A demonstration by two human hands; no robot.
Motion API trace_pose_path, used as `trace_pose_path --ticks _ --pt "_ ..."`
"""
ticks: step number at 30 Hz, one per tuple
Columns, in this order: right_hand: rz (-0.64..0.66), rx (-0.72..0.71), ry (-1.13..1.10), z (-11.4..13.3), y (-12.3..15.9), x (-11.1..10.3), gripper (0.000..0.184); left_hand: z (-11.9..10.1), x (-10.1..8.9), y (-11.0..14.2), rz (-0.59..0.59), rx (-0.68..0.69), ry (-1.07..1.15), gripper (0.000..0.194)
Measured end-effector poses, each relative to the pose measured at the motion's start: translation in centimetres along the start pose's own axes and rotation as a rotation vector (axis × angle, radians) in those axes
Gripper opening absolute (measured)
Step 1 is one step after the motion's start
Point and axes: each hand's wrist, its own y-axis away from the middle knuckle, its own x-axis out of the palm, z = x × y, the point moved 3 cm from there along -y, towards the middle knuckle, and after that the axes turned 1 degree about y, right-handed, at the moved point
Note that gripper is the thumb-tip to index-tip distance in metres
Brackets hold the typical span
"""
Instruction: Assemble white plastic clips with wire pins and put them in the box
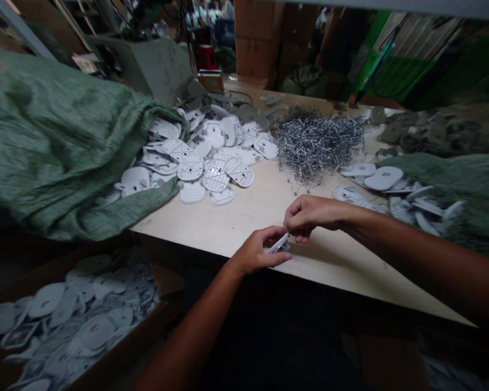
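Dim overall, brightest on the pale tabletop (212, 222), with dark corners and smeared edges.

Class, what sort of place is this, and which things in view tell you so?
Probably a factory or workshop: white parts are heaped on a worktable, metal wire pieces lie piled beside them, and a box below holds more such parts.

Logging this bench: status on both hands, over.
Left hand: holding white piece. Right hand: at its upper end, grip contents hidden. Wire pile: beyond both, not blocking.
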Motion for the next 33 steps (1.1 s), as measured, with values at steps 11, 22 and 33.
trace_pose_path --ticks 11,22,33 --pt "0.010 -0.011 -0.001 -0.6 0.3 0.1 0.023 -0.7 0.1 0.1 -0.033 -0.015 -0.180 0.060" --pt "0.010 -0.019 -0.018 -2.1 0.1 -0.2 0.025 -1.5 0.1 0.1 -0.072 0.006 -0.369 0.064" --pt "-1.005 -0.262 0.513 -7.4 6.1 -11.2 0.022 -0.5 -2.9 3.8 -0.285 -0.049 0.513 0.070"
